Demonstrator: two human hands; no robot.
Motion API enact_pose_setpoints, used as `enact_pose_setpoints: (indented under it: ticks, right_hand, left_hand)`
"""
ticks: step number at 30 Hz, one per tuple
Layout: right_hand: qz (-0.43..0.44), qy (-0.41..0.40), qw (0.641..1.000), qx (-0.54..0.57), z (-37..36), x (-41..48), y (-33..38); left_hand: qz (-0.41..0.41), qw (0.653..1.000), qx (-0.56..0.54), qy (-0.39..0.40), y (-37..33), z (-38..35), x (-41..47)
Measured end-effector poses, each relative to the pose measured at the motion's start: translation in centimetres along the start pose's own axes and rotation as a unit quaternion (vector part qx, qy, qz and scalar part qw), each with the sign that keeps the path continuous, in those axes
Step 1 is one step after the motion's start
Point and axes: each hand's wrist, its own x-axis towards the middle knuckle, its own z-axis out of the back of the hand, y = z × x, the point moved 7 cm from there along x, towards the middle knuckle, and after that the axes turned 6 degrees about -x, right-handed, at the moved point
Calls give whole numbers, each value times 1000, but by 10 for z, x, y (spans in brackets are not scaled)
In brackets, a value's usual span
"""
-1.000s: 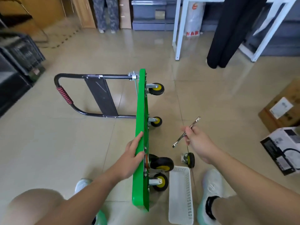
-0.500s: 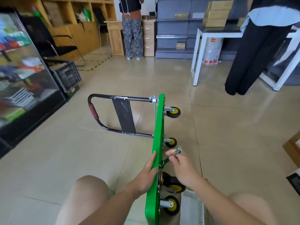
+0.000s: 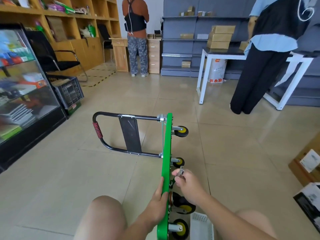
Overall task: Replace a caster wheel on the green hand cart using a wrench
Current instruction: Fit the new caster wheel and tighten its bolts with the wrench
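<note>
Holding the green hand cart (image 3: 166, 149) tipped up on its long edge, and for good reason: turning the underside toward the right hand (image 3: 187, 186) for easy reach of the caster bolts. Clasping the top edge with the left hand (image 3: 158, 203), thumb lying along the rim, fingers wrapping to the far face and mostly hidden. Steadying the deck there, most likely, against the turning force to come.

Leaving the black handle (image 3: 107, 134) unfolded, well ahead of the left hand and out to its side, propping the deck like a kickstand. Spotting one white basket (image 3: 201, 227) just under the right forearm, probably for loose parts.

Counting casters now, four on the underside. Two beyond the right hand: far caster (image 3: 181, 131), then second caster (image 3: 179, 162). Two behind it, toward the body: third caster (image 3: 183, 203) and nearest caster (image 3: 180, 228).

Gripping one wrench (image 3: 181, 170) in the right hand, fingers curled tight round the shank, bright upper end poking out above the knuckles. Angling the lower end in at the deck, just across from the left thumb tip. Not managing to tell about any seating on a nut. Judging the step as lining up on a mounting bolt between second and third caster.
</note>
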Motion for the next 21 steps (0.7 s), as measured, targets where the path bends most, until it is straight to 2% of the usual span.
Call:
enact_pose_setpoints:
  ticks: [15,21]
  right_hand:
    - [3,-54,999,-1,-2,4,2]
    - [16,-43,999,-6,-1,1,6]
  left_hand:
    - [-8,1000,5,-4,6,1,-4]
    - [-17,1000,17,-5,6,1,-5]
